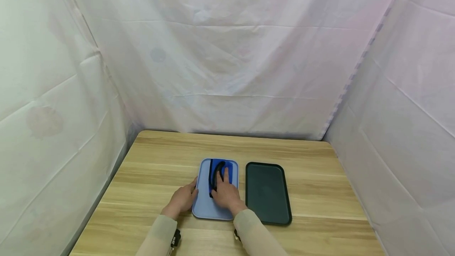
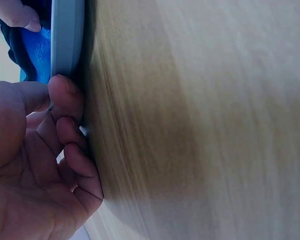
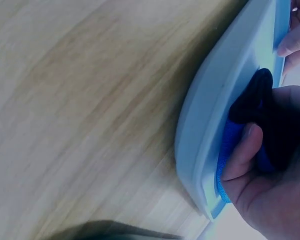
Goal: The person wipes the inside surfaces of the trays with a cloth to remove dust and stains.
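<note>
A light blue tray (image 1: 202,208) lies on the table with a folded, fuzzy blue cloth with black trim (image 1: 229,166) in it. At the tray's left side, my left hand (image 1: 184,197) holds the rim, thumb over the edge; in the left wrist view its other fingers (image 2: 79,162) curl against the outside, near the tabletop. My right hand (image 1: 226,193) lies over the cloth, two fingers spread and stretched across it. A black, curved band of the cloth shows beside these fingers. In the right wrist view, one bent finger (image 3: 244,152) touches the cloth; the palm hides part of it.
A dark green tray (image 1: 267,194) lies just right of the light blue one, a narrow gap between them. The wooden table (image 1: 160,161) has white fabric walls (image 1: 227,70) at its back and both sides.
</note>
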### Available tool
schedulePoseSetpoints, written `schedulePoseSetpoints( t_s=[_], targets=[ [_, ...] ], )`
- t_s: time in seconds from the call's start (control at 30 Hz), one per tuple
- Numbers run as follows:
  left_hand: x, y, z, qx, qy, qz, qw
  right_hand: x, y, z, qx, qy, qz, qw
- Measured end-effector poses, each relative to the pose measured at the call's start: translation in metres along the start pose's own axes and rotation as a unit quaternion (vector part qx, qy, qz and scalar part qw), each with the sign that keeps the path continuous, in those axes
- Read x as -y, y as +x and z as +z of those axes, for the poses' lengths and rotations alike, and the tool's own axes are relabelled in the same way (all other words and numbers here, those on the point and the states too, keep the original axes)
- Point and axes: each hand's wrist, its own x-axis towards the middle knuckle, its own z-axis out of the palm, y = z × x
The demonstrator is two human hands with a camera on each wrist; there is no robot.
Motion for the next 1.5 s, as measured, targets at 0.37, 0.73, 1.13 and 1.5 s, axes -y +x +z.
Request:
schedulePoseSetpoints(
  t_s=[0.37, 0.73, 1.13, 1.5],
  targets=[
    [0.000, 0.000, -0.001, 0.003, -0.004, -0.001, 1.0000, 0.010, 0.002, 0.000, 0.011, 0.009, -0.012, 0.9998],
    [-0.001, -0.001, 0.000, 0.001, 0.002, 0.001, 1.0000, 0.019, 0.006, 0.003, 0.014, 0.019, -0.009, 0.9997],
    [-0.001, -0.001, -0.001, -0.001, 0.010, 0.006, 0.9999, 0.026, 0.009, 0.008, 0.019, 0.030, -0.014, 0.9993],
    [0.000, 0.000, 0.002, -0.002, 0.004, 0.010, 0.9999, 0.032, 0.011, 0.013, 0.018, 0.025, -0.015, 0.9994]
  ],
)
